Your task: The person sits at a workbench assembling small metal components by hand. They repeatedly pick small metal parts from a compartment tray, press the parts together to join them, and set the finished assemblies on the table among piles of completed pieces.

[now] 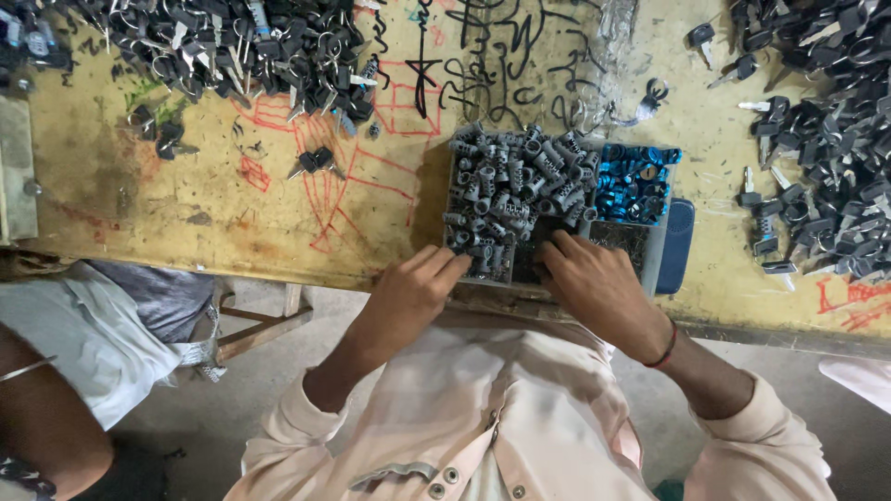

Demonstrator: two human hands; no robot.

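Head view, fingers: left hand (408, 292) has its fingers curled together at the near left corner of the tray, on or beside one of the grey cylinders, though whether one is gripped cannot be told; right hand (594, 283) has its fingers bent down into the tray's near middle, tips hidden, so what they close on cannot be told
Grey cylinders (510, 190): small ribbed metal barrels heaped loosely in the left and middle of the tray; many lie crosswise on one another
Blue pieces (636, 181): small round blue parts in the tray's far right compartment; apart from both hands
Tray (652, 264): shallow partitioned box at the near edge of the desk; a dark blue flat object (677, 243) lies just beside its right wall
Desk (213, 195): yellow top, worn, marked with red and black scribbles
Key heaps: black-headed keys (826, 139) piled to the right; more keys (241, 42) at the far left
Handling, as judged: draw one barrel at a time from the heap's edge; steady the tray with the free hand; keep grey and blue parts in their own compartments
Neighbour: another person's arm (42, 417) at the lower left; not engaged with the tray
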